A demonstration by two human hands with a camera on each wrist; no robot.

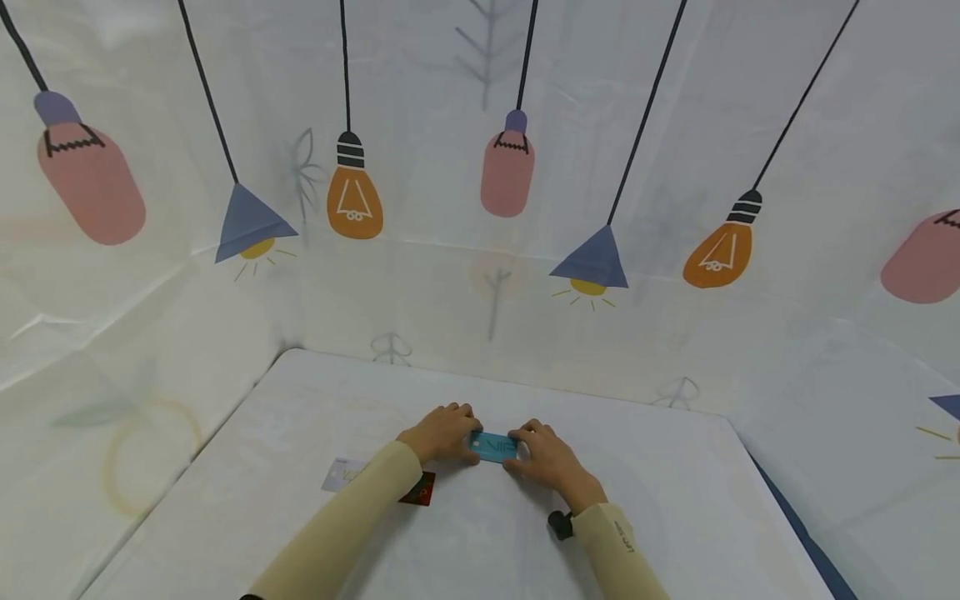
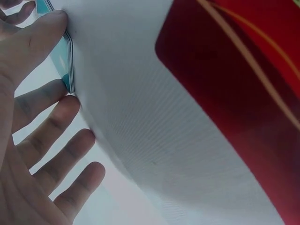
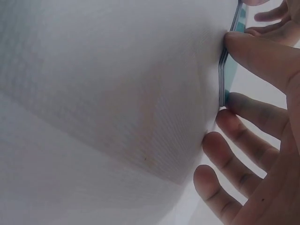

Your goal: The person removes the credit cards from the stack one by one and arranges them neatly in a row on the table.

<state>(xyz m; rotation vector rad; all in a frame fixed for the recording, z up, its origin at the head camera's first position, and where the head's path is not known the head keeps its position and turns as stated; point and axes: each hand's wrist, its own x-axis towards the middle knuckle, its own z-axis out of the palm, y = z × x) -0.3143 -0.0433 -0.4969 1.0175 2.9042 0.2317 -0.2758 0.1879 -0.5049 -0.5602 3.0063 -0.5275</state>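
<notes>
A small stack of teal cards [image 1: 493, 447] lies between the two hands in the head view. The left hand [image 1: 444, 433] pinches its left end between thumb and forefinger, and the right hand [image 1: 547, 457] pinches its right end the same way. In the left wrist view the layered edges of the teal stack [image 2: 60, 58] show beside the left thumb, the left hand's [image 2: 47, 122] other fingers spread below. The right wrist view shows the stack's edge [image 3: 221, 84] between thumb and forefinger of the right hand [image 3: 262, 122], its other fingertips near the white surface.
On the white table [image 1: 480, 550] a pale card [image 1: 342, 473] and a red card [image 1: 424, 490] lie by the left forearm, which partly covers them. A small black object [image 1: 559, 525] is at the right wrist. White sheets printed with hanging lamps [image 1: 506, 175] stand behind and beside the table.
</notes>
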